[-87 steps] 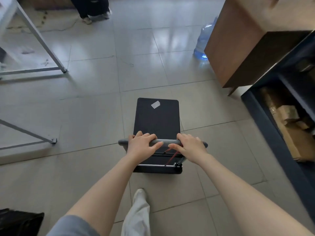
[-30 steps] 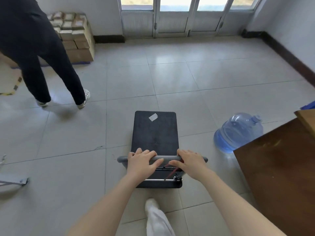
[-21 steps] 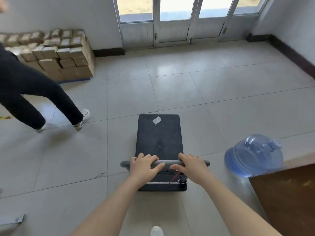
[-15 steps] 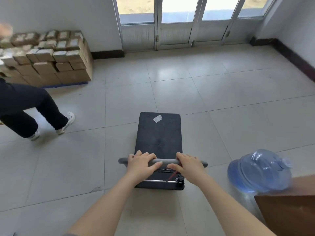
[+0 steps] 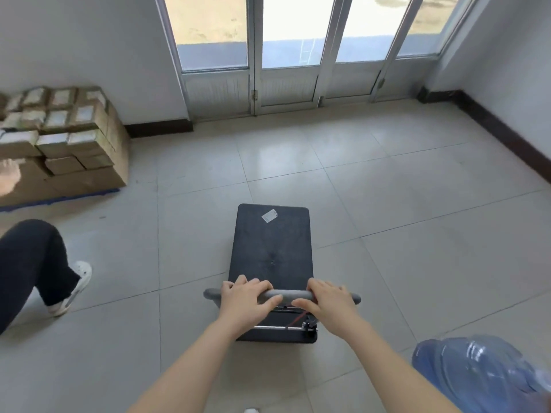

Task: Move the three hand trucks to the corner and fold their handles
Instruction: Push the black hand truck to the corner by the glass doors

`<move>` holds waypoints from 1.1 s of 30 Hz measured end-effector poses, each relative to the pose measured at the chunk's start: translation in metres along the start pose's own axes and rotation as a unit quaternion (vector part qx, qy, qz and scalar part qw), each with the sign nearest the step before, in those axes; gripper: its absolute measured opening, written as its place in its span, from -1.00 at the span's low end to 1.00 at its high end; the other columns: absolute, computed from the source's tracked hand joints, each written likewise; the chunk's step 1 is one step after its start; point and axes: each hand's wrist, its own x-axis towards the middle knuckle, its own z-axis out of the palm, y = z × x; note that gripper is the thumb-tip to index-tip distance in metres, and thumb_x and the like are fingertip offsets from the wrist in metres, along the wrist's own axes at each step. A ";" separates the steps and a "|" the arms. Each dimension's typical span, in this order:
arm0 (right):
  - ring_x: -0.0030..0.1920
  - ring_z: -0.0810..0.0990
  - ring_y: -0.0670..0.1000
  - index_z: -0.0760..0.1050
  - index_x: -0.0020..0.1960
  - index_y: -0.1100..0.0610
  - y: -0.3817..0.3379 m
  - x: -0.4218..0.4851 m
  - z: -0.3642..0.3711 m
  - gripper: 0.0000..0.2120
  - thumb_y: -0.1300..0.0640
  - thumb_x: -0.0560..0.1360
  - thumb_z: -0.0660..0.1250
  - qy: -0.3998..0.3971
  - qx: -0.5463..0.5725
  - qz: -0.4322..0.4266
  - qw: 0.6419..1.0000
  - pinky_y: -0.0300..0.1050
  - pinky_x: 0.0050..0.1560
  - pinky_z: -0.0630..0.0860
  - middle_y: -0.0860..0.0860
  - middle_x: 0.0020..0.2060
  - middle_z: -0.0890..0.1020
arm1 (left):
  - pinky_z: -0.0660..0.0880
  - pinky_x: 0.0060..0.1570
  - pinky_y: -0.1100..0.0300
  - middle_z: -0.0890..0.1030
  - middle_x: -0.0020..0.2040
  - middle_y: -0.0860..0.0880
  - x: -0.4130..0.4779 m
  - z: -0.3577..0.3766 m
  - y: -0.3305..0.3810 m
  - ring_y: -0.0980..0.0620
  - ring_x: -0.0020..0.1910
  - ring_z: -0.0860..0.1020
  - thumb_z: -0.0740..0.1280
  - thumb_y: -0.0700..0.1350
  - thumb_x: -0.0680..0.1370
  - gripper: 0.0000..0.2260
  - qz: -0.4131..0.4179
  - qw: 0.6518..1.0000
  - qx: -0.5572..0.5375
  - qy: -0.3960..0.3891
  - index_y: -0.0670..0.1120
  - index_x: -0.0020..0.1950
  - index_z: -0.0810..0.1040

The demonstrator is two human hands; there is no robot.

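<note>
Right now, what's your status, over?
Left-hand grip and right-hand grip both hold the handle. Hand truck unloaded on tile floor. Water jug near right, person's leg at left, neither ahead.

The hand truck (image 5: 271,248) has rolled closer to the glass doors (image 5: 286,55). The blue water jug (image 5: 477,374) now lies farther back.
</note>
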 end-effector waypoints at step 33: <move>0.04 0.42 0.02 0.19 -0.04 -0.03 0.059 0.540 -0.240 -0.56 -0.39 0.47 -0.14 0.057 0.002 0.129 0.990 -0.05 -0.06 0.22 -0.08 0.03 0.49 | 0.16 0.04 0.06 0.54 -0.07 0.18 0.608 -0.260 -0.052 0.10 0.02 0.36 0.07 0.32 0.49 -0.66 0.137 0.988 0.050 -0.045 0.15 0.00 0.47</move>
